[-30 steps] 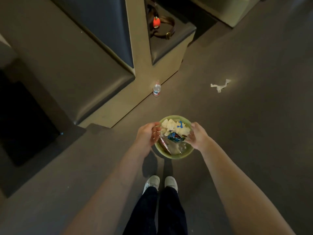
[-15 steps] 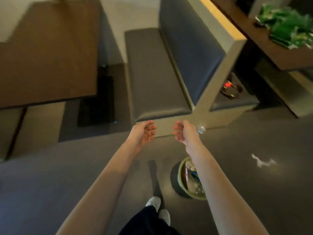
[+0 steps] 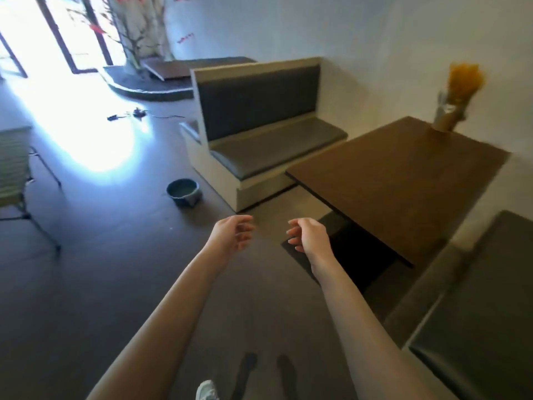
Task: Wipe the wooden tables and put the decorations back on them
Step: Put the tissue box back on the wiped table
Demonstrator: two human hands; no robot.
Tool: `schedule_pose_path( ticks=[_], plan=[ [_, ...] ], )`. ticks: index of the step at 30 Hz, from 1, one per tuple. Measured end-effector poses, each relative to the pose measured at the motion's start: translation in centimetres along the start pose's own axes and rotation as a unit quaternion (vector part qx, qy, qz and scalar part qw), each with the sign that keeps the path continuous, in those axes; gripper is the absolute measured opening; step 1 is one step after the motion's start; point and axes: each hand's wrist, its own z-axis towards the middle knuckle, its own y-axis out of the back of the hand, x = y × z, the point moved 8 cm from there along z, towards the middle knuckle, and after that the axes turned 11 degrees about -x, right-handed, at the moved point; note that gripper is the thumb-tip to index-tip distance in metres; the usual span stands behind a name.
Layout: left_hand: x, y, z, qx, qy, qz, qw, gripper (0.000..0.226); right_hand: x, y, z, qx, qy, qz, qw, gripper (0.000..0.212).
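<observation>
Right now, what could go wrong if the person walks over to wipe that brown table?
The dark bowl sits on the floor in the open walkway by the bench; a foot could kick it.
Cables lie loose on the floor further off, so crossing there risks a trip.
The vase of yellow flowers stands near the far edge of the wooden table; a wide wipe might knock it over.

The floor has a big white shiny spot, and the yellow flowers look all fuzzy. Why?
Head view: daylight from the glass doors at top left bounces off the dark floor, washing that patch out white. Head view: the yellow flowers in their vase at the wooden table's far corner are smeared, most likely by camera motion. Straight edges bow, typical of a wide-angle lens.
</observation>
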Motion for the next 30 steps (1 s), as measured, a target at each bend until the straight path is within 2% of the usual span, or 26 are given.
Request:
schedule_pose_path(
  ticks=[5, 11, 20, 30],
  plan=[
    [-5.6, 13.6, 6.3, -0.114, -0.074, 0.013, 0.991, 0.020, 5.9, -15.3, 1.8, 0.103, 0.129, -0.108, 0.980, 0.023],
    [-14.0, 27.1, 13.9, -0.211, -0.113, -0.026, 0.971, 0.024, 12.8, -33.8, 4.5, 0.178, 0.201, -0.128, 0.955, 0.025],
    [-19.8, 41.4, 24.3, -0.294, -0.092, -0.079, 0.948, 0.026, 17.3, -57.1, 7.2, 0.298, 0.193, -0.116, 0.928, 0.027],
    [-29.0, 54.5, 43.5, -0.381, -0.075, -0.137, 0.911, 0.030, 22.9, -84.8, 14.4, 0.404, 0.200, -0.124, 0.884, 0.030]
  ],
)
